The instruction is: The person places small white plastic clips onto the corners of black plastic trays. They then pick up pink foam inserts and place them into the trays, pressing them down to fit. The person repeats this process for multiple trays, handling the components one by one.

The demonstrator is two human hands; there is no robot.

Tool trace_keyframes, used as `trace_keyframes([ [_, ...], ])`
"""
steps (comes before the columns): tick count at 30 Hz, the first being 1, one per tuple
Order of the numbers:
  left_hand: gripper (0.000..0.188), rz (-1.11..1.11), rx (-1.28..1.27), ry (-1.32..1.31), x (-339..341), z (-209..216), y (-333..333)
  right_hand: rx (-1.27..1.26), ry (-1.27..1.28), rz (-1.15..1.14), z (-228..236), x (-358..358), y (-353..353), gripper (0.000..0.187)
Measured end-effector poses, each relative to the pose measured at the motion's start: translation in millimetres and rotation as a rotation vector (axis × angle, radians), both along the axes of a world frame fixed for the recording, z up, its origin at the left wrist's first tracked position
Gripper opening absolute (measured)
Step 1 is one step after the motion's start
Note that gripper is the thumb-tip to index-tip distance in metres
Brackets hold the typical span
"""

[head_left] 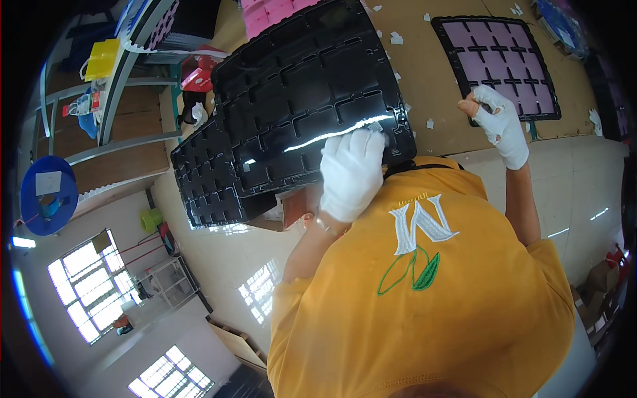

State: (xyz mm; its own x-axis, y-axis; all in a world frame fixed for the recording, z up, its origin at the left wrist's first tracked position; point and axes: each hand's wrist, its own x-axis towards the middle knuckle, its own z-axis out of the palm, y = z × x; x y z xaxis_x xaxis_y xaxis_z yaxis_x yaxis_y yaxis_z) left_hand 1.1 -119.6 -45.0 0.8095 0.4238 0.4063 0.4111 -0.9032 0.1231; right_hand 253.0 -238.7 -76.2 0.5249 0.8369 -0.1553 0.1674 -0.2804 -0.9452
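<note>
My left hand (pixel 353 174), in a white glove, is at the near edge of a stack of glossy black plastic trays (pixel 298 99) with moulded slots. Its fingers are curled in, slightly blurred, and a small pale piece (pixel 376 127) shows by the fingertips; what they hold is hidden. My right hand (pixel 499 126), in a white glove with bare thumb and finger tips, is closed beside the near left corner of a black-framed tray with lilac panels (pixel 497 63). I cannot make out anything between its fingers.
The brown tabletop (pixel 418 73) is strewn with white scraps (pixel 397 38). Pink sheets (pixel 275 14) lie behind the black trays, and a lower black stack (pixel 206 176) adjoins them. A metal-framed shelf (pixel 123 73) rises at the left. A clear plastic bag (pixel 561 26) lies far right.
</note>
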Motion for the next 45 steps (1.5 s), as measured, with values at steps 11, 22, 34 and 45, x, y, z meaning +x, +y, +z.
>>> trace_keyframes([
  [11, 0.016, 0.528, -0.397, 0.534, -189.2, -34.1, -11.8, 0.021, -0.003, 0.068, -20.8, 9.3, 6.2, 0.027],
  [22, 0.022, 0.945, -0.162, -0.024, -214.6, 20.5, 69.4, 0.308, -0.454, 0.165, -31.9, 52.8, 125.9, 0.020],
  [34, 0.023, 0.367, -0.299, -0.300, -77.7, 42.4, 278.6, -0.219, -0.867, 0.261, -66.1, 85.8, 326.2, 0.030],
  [45, 0.036, 0.541, -1.027, 0.451, 1.4, -82.7, 469.8, -0.125, -1.138, 0.482, -76.4, 82.9, 337.1, 0.024],
])
